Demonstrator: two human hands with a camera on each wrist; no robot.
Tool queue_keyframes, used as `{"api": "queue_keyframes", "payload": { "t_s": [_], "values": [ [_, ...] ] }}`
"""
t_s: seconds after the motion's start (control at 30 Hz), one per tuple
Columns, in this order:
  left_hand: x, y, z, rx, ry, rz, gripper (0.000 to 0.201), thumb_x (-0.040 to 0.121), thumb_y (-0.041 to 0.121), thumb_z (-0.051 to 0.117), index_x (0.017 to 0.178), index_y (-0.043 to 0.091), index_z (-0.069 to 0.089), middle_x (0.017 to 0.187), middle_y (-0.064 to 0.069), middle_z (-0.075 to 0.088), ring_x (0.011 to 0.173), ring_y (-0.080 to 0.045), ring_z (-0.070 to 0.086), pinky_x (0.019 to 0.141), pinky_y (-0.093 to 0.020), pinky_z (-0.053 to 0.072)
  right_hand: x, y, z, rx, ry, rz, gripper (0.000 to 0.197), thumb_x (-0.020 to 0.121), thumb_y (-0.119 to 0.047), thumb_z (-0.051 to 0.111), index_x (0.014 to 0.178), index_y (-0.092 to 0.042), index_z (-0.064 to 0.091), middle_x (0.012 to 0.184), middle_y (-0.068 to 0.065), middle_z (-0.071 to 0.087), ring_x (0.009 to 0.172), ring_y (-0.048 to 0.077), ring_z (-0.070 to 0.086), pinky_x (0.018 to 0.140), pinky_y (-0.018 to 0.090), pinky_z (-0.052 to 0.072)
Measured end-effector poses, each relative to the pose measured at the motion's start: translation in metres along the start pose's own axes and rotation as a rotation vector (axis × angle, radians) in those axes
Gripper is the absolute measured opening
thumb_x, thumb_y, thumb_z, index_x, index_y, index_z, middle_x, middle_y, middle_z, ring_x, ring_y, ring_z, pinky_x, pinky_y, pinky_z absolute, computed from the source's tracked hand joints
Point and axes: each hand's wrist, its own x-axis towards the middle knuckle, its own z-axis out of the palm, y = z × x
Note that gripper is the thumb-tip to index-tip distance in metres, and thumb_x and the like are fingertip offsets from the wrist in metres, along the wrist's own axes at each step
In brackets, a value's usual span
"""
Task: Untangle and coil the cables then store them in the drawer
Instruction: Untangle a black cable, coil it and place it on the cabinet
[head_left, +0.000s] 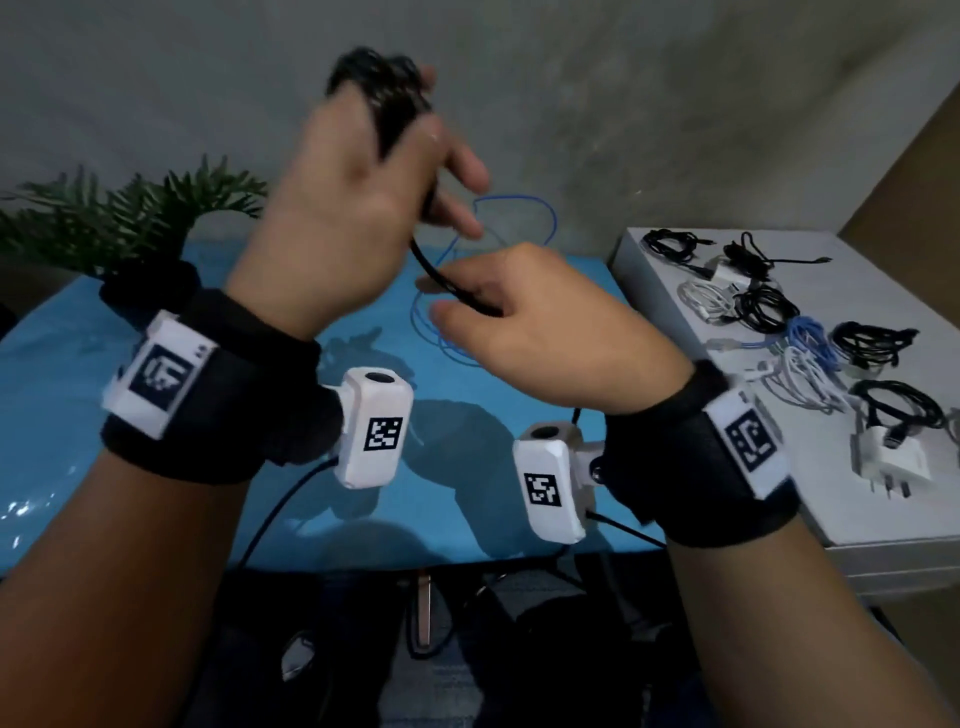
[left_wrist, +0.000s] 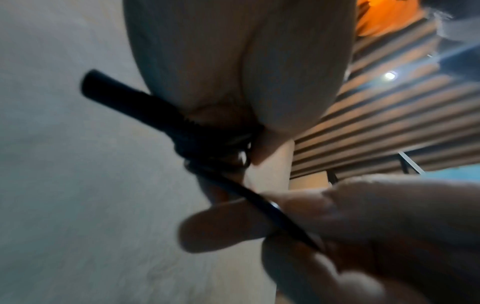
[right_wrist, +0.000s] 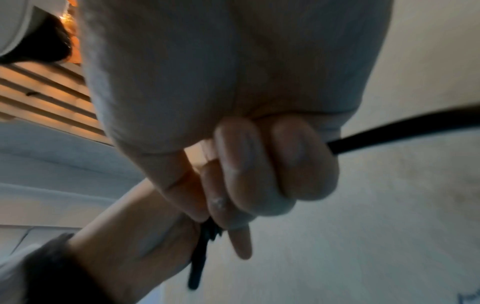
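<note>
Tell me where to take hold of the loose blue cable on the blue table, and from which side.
Judging from the head view, take the blue cable at its far loop, coming from above with the fingers either side of the strand. That arc lies open and apart on the blue table, whereas its near loops sit under the right hand and cross each other.

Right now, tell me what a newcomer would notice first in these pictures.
First, the two hands raised mid-frame: the left hand grips a black cable bundle up high, while the right hand pinches the strand running down from it. Below them a loose blue cable sprawls on the blue table. To the right, a white tray holds several coiled cables.
</note>
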Motion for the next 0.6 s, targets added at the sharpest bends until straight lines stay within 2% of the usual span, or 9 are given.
{"api": "queue_keyframes", "payload": {
  "t_s": [0.07,0.13,0.23,0.3,0.37,0.43,0.5,0.53,0.6],
  "values": [
    [-0.003,0.002,0.003,0.428,-0.143,-0.003,0.039,0.098,0.034,0.042,0.112,0.002,0.059,0.102,-0.01,0.072,0.09,-0.027,0.07,0.082,-0.04,0.053,-0.004,-0.003,-0.012,-0.019,0.043,-0.032,0.028,0.088,-0.025,0.049,0.078,-0.004,0.066,0.056,0.004,0.047,0.052,0.011,0.04,0.054,0.035,0.033],
    [-0.007,0.008,0.003,0.533,-0.309,-0.027,0.047,0.093,0.045,0.039,0.103,0.004,0.061,0.097,-0.011,0.073,0.086,-0.029,0.07,0.08,-0.047,0.052,-0.009,-0.001,-0.024,0.065,0.102,-0.019,0.03,0.083,-0.021,0.048,0.073,-0.007,0.072,0.048,-0.002,0.047,0.046,0.006,0.04,0.048,0.026,0.031],
    [-0.011,0.018,0.0,0.077,-0.565,-0.108,0.041,0.102,0.031,0.042,0.097,-0.005,0.061,0.07,-0.012,0.065,0.051,-0.028,0.055,0.06,-0.044,0.047,-0.015,0.003,-0.037,0.251,0.248,-0.036,0.03,0.085,-0.011,0.049,0.062,-0.003,0.066,0.045,-0.005,0.05,0.045,0.004,0.04,0.049,0.022,0.029],
    [-0.015,0.023,0.0,-0.078,-0.652,-0.138,0.046,0.106,0.027,0.04,0.103,-0.015,0.058,0.062,-0.015,0.056,0.045,-0.022,0.04,0.051,-0.031,0.038,-0.018,0.004,-0.042,0.303,0.35,-0.091,0.03,0.084,-0.006,0.047,0.057,0.003,0.058,0.044,-0.001,0.045,0.045,0.006,0.037,0.049,0.022,0.026],
    [-0.019,0.026,0.005,-0.166,-0.709,-0.15,0.043,0.106,0.026,0.038,0.105,-0.011,0.061,0.055,-0.006,0.048,0.044,-0.017,0.032,0.045,-0.023,0.03,-0.02,0.005,-0.049,0.326,0.454,-0.125,0.028,0.083,-0.001,0.045,0.057,0.006,0.053,0.045,0.006,0.042,0.043,0.008,0.035,0.046,0.019,0.024],
    [-0.022,0.028,0.009,-0.324,-0.751,-0.166,0.036,0.106,0.023,0.038,0.096,-0.002,0.061,0.052,0.0,0.043,0.041,-0.015,0.033,0.044,-0.025,0.03,-0.02,0.01,-0.054,0.345,0.58,-0.104,0.03,0.086,-0.002,0.043,0.058,0.0,0.051,0.048,0.01,0.042,0.043,0.011,0.035,0.045,0.018,0.025],
    [-0.026,0.031,0.013,-0.592,-0.759,-0.187,0.031,0.107,0.019,0.032,0.09,0.003,0.052,0.05,0.003,0.043,0.041,-0.016,0.048,0.054,-0.038,0.045,-0.017,0.013,-0.056,0.444,0.677,-0.017,0.034,0.094,-0.007,0.043,0.061,-0.011,0.051,0.048,0.001,0.044,0.043,0.012,0.036,0.044,0.019,0.027],
    [-0.028,0.031,0.015,-0.735,-0.752,-0.198,0.031,0.108,0.017,0.027,0.091,0.005,0.049,0.05,0.003,0.047,0.047,-0.019,0.059,0.068,-0.047,0.051,-0.017,0.013,-0.054,0.497,0.694,-0.007,0.034,0.096,-0.013,0.043,0.064,-0.015,0.053,0.05,-0.003,0.043,0.045,0.015,0.033,0.043,0.022,0.025],
    [-0.03,0.032,0.02,-0.964,-0.718,-0.196,0.034,0.11,0.018,0.017,0.094,0.006,0.045,0.055,0.002,0.056,0.065,-0.025,0.072,0.091,-0.045,0.053,-0.015,0.009,-0.047,0.6,0.618,-0.048,0.035,0.1,-0.036,0.041,0.074,-0.021,0.059,0.059,-0.002,0.047,0.051,0.022,0.033,0.045,0.028,0.024]
  ]
}}
